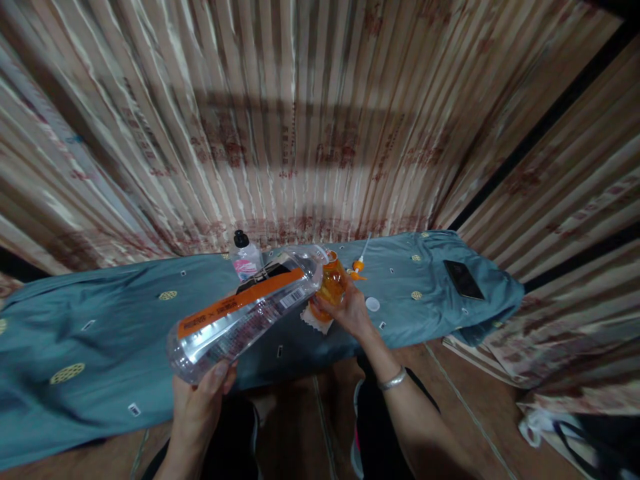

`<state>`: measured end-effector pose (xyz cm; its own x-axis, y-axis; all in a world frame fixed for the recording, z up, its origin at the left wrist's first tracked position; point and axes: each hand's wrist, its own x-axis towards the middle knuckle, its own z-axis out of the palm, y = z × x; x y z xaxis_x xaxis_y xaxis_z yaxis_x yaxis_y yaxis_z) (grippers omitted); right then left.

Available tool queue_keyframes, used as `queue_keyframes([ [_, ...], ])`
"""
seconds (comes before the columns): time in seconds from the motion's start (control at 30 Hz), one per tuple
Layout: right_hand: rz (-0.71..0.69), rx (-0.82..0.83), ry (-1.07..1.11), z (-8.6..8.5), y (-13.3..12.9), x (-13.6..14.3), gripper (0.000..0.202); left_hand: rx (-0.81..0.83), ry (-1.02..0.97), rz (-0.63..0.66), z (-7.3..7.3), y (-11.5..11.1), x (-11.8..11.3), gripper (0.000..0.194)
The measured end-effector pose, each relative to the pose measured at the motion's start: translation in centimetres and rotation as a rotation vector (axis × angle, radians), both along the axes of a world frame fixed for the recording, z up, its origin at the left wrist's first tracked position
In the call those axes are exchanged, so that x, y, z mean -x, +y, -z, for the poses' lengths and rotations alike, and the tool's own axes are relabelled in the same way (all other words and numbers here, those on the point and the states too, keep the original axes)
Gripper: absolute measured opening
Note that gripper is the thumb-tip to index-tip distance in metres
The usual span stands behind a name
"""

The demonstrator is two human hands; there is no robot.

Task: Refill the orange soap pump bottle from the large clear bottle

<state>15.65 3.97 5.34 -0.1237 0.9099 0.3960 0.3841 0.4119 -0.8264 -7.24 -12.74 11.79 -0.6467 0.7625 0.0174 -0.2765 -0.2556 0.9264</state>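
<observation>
My left hand (207, 393) grips the base end of a large clear plastic bottle (245, 320) with an orange and silver label. The bottle is tilted, its neck at the mouth of a smaller amber bottle (331, 283). Around the amber bottle are the closed fingers of my right hand (345, 307), a silver bracelet on that wrist. A pale scalloped cloth or paper (315, 323) lies under the amber bottle. Behind it rests an orange pump top (359, 265) with a thin tube. A white round cap (372, 305) lies to the right of my right hand.
A clear bottle with a black cap and pink label (245, 257) stands behind the large bottle. A dark phone (463, 279) lies at the right of the blue-green cloth-covered surface (125, 333). Pleated curtains (300, 133) hang right behind. A bag (590, 440) is at lower right.
</observation>
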Motion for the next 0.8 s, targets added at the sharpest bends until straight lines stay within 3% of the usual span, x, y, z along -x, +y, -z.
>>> queue_keyframes([
  [0.37,0.002,0.002,0.006,-0.05,-0.06,-0.04,0.077,-0.009,0.06,0.015,0.53,0.17,0.71,0.048],
  [0.8,0.011,0.037,0.03,0.15,-0.05,-0.02,0.079,-0.069,0.089,0.03,0.14,0.29,0.4,0.047],
])
